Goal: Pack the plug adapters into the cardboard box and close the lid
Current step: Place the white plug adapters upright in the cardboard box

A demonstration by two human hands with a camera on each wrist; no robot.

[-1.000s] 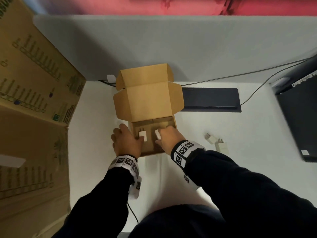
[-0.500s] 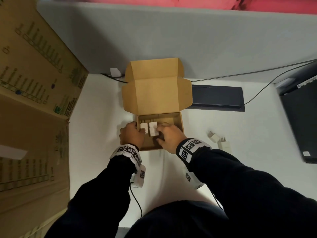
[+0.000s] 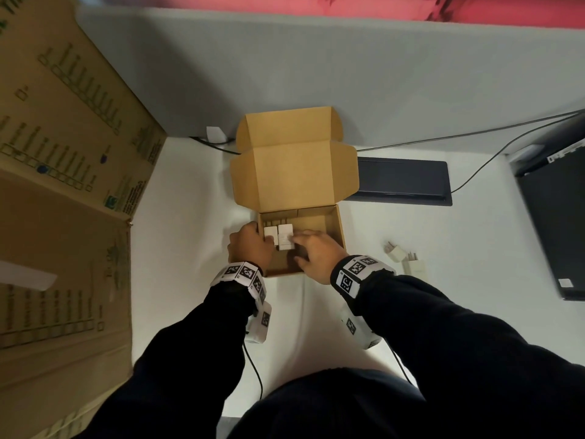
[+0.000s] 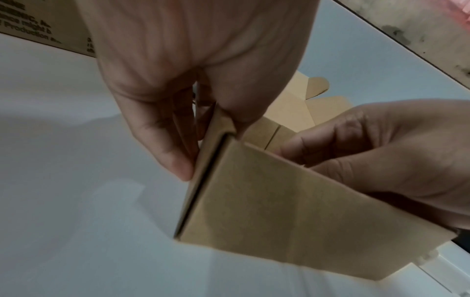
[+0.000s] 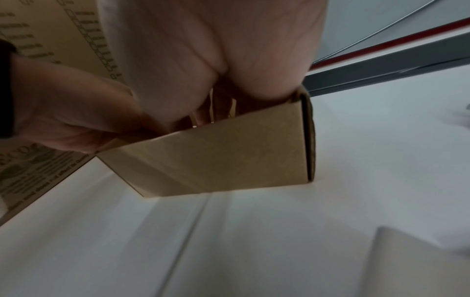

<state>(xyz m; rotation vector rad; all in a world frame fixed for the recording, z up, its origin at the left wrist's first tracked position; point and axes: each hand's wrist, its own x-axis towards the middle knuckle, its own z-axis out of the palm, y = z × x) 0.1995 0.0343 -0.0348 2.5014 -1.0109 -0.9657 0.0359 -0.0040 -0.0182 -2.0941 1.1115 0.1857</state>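
The brown cardboard box [image 3: 338, 231] sits open mid-table, its lid [image 3: 294, 172] standing up behind it. Two white plug adapters lie side by side in its left half, one at the wall [image 3: 270, 232] and a second [image 3: 286, 237] just right of it. My left hand [image 3: 258, 239] pinches the box's left wall [image 4: 211, 152], thumb inside and fingers outside. My right hand [image 3: 300, 245] reaches into the box and its curled fingertips hold the second adapter's right edge. Two more adapters [image 3: 394, 251] [image 3: 415, 267] lie on the table to the right.
A large printed carton [image 3: 63, 185] stands along the left side. A dark flat panel [image 3: 402, 182] lies behind the box on the right, with a cable [image 3: 474, 134] running to black equipment [image 3: 557, 201] at the right edge. The grey partition [image 3: 316, 68] closes the back.
My right hand has carried the second adapter leftward and set it beside the first one. My left hand stayed on the box's left wall. The head view has shifted slightly.
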